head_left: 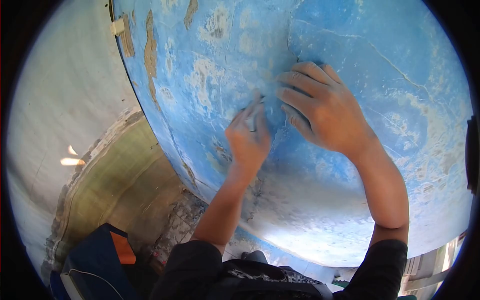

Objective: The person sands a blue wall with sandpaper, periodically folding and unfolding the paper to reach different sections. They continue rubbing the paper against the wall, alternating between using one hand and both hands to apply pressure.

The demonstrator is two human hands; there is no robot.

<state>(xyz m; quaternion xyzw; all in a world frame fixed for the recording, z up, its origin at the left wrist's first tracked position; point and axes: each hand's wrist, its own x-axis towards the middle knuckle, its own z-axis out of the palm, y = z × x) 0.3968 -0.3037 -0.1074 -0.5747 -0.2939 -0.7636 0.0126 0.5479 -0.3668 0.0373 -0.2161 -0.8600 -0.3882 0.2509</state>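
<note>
Against the middle of the peeling blue wall [350,65], the left hand [247,140] pinches what seems a small scraper [252,120] beside the right hand [322,112], pressed flat, fingers spread; bare patches already show, though much blue paint remains.

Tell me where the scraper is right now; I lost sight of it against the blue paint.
In the head view, the scraper is pinched in the left hand, pressed against the blue wall just left of the right hand.
</note>
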